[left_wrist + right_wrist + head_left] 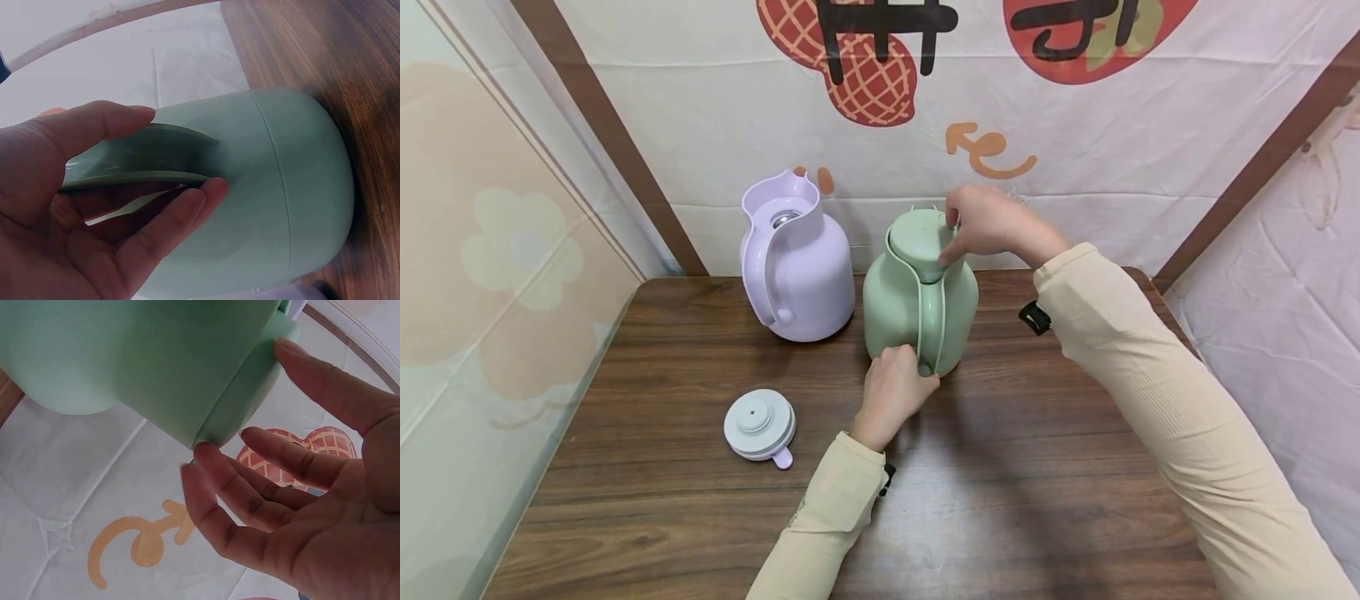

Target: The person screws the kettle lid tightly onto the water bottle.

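Note:
A green thermos jug (891,312) stands toward the back of the table with its handle (932,321) facing me. My left hand (891,387) grips that handle low down; in the left wrist view the thumb lies on one side and the fingers (172,219) curl round the other. The jug's round green lid (917,237) sits tilted in the top opening. From the right, my right hand (992,221) pinches the lid's edge, its thumb and fingertips on opposite sides in the right wrist view.
Left of the green jug stands a lilac thermos jug (812,275), its top uncovered. Its white and lilac lid (760,423) lies upside down on the wooden table (662,500). A printed cloth wall (715,133) rises right behind the table's back edge.

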Action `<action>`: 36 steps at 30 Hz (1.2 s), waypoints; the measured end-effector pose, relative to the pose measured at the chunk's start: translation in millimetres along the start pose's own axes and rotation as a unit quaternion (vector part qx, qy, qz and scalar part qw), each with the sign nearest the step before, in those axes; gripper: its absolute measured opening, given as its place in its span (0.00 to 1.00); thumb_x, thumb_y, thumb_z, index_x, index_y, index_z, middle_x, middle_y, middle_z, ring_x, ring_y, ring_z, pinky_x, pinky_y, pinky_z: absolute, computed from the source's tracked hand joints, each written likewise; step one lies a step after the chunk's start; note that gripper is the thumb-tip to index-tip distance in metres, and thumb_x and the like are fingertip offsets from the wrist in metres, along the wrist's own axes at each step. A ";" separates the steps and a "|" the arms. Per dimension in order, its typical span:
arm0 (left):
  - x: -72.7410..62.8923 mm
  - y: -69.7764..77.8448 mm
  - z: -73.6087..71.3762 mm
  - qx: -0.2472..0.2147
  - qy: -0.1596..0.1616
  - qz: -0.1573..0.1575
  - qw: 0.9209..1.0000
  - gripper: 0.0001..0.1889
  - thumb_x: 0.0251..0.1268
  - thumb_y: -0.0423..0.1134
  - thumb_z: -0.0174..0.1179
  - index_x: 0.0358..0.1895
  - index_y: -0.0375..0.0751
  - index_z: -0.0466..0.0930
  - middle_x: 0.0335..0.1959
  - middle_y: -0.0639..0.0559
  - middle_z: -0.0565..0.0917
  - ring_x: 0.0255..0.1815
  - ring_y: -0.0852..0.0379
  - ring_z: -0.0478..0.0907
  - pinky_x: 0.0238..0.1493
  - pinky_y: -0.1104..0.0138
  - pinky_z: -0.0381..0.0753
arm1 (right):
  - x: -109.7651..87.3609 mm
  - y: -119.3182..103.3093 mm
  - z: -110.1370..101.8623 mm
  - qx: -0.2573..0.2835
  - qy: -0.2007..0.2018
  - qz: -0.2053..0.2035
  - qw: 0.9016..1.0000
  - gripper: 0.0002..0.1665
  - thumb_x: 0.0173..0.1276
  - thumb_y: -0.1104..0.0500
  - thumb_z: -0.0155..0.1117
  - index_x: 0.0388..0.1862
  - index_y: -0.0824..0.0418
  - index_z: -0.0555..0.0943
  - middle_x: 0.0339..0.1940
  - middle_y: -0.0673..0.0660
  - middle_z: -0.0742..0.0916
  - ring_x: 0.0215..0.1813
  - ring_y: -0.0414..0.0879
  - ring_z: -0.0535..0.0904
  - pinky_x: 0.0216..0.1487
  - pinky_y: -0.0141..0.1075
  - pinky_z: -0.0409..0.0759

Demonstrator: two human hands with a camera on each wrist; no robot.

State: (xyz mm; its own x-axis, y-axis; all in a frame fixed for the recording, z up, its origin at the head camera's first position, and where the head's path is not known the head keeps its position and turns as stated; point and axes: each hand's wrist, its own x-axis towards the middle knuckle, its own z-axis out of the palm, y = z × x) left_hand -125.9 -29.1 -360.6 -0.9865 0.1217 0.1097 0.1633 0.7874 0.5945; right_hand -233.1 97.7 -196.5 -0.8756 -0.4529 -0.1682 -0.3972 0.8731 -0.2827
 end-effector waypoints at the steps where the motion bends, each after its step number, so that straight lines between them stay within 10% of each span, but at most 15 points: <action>1: 0.0 -0.3 0.0 0.000 0.000 0.000 1.000 0.24 0.45 0.31 0.62 0.08 0.48 0.54 0.07 0.59 0.52 0.09 0.62 0.54 0.11 0.70 0.57 | 0.0 0.0 -0.5 0.002 -0.001 0.001 1.000 0.23 0.50 0.57 0.70 0.41 0.69 0.74 0.39 0.61 0.78 0.35 0.52 0.71 0.35 0.40 0.70; 17: -0.3 -0.5 -0.6 0.000 0.004 0.001 1.000 0.24 0.45 0.32 0.62 0.08 0.47 0.54 0.08 0.59 0.53 0.11 0.61 0.54 0.11 0.70 0.58 | 6.5 11.2 -5.2 0.023 -0.043 -0.018 0.999 0.36 0.51 0.67 0.60 0.62 0.68 0.67 0.60 0.63 0.72 0.49 0.54 0.67 0.44 0.44 0.68; 36: -0.4 0.6 -1.3 0.007 0.003 -0.004 1.000 0.24 0.45 0.32 0.62 0.08 0.47 0.54 0.08 0.59 0.52 0.11 0.61 0.54 0.12 0.70 0.58 | 4.4 15.8 -3.4 0.013 -0.034 -0.019 0.999 0.26 0.50 0.64 0.63 0.51 0.68 0.75 0.47 0.61 0.77 0.42 0.53 0.69 0.42 0.43 0.68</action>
State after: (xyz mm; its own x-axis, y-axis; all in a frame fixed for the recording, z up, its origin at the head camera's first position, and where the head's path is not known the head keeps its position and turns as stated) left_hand -125.4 -29.5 -359.2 -0.9876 0.1121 0.1096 0.1553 0.7969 0.5838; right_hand -244.2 110.1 -198.5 -0.8388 -0.4981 -0.2198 -0.4222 0.8500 -0.3150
